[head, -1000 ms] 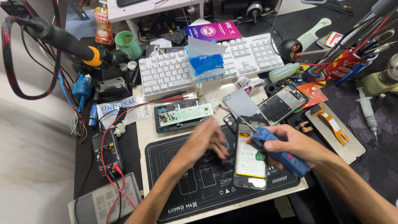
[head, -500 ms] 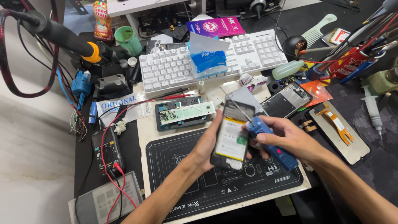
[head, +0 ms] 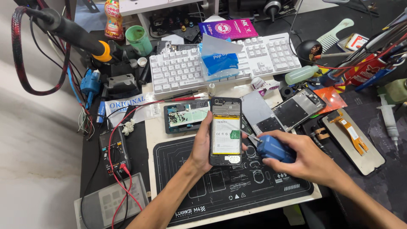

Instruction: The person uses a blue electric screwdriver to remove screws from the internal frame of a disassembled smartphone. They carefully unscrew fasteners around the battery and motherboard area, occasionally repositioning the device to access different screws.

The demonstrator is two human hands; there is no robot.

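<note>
You've lifted the opened phone [head: 226, 131] off the black mat [head: 220, 186] and turned it upright since a second ago; your left hand [head: 204, 146] grips its edge, fingers wrapped behind. Your right hand [head: 296, 159] clasps the blue screwdriver [head: 271, 149] (tip at the phone's right side), so work moves onto the phone in hand above the bench.

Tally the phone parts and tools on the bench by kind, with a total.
Opened phone, in left hand: 1
Other opened phone bodies: 2
Screen panel with orange flex: 1
Grey back cover: 1
Blue screwdriver, in right hand: 1
Keyboard: 1
Multimeter: 1
Syringe: 1
Total: 9
</note>
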